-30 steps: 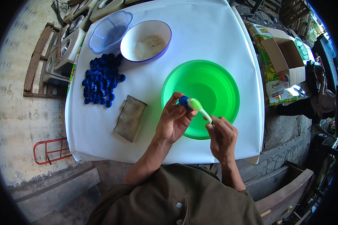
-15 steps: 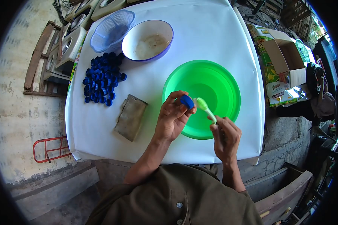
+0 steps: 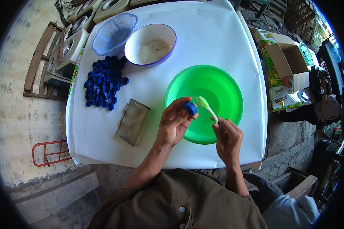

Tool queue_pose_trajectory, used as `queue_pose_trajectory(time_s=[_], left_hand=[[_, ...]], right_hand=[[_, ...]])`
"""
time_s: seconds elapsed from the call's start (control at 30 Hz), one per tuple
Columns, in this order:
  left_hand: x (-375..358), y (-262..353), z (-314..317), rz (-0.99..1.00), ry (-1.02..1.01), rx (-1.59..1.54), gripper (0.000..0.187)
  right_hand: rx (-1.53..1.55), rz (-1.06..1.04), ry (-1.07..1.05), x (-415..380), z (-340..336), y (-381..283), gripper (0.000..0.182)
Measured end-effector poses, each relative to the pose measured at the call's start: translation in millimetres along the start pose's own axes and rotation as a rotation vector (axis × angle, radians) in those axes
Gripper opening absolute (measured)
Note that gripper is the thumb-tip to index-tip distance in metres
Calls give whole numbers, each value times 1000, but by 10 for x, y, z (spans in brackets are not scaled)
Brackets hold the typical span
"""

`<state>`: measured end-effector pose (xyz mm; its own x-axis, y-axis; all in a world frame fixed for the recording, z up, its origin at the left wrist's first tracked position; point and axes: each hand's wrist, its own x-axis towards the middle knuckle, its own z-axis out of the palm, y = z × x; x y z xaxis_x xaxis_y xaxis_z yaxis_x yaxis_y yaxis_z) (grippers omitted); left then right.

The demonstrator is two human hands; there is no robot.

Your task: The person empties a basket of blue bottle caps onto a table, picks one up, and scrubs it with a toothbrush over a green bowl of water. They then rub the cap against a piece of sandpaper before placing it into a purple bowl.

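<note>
Between the fingers of my left hand is a blue bottle cap, held over the left part of a green basin. My right hand grips the handle of a white and green toothbrush. The brush head points up and left, a small gap away from the cap. Many more blue caps lie heaped on the left of the white table. What the basin holds is hard to make out.
A white bowl with a purple rim and a blue plastic basket stand at the back left. A grey block lies left of my left hand. Past the table's right side are an open carton and a person. Another person is at the lower right.
The toothbrush head has moved away from the cap, up and slightly left. The cap has tilted in my left hand. A person has appeared at the lower right.
</note>
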<state>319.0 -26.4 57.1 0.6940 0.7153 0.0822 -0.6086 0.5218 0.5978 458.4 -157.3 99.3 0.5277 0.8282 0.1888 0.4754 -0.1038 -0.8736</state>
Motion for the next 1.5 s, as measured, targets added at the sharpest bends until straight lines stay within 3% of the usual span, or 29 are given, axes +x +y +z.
queue_pose_trajectory(time_s=[0.2, 0.43, 0.57, 0.7, 0.8, 0.93, 1.1, 1.2, 1.5], left_hand=[[15, -33, 71, -1, 78, -87, 46], [29, -15, 20, 21, -1, -155, 41], [18, -38, 30, 43, 79, -110, 42], [21, -29, 5, 51, -56, -155, 43], [38, -48, -23, 86, 13, -123, 43], [13, 39, 70, 63, -69, -25, 43], [0, 28, 48, 99, -22, 109, 47], [10, 90, 49, 92, -138, 214, 46], [-1, 108, 9, 134, -132, 328, 44]], right_hand=[[23, -76, -62, -31, 46, -123, 17], [16, 21, 46, 19, 53, -7, 17], [9, -83, -31, -19, 56, -155, 19], [-29, -75, 13, 30, 16, -100, 21], [21, -79, -48, -26, 16, -194, 19], [-14, 53, -8, 47, 21, -35, 20], [22, -86, -88, -1, -57, -234, 19], [-35, -12, -32, 30, 0, -51, 18], [-32, 6, -54, 20, -25, -24, 17]])
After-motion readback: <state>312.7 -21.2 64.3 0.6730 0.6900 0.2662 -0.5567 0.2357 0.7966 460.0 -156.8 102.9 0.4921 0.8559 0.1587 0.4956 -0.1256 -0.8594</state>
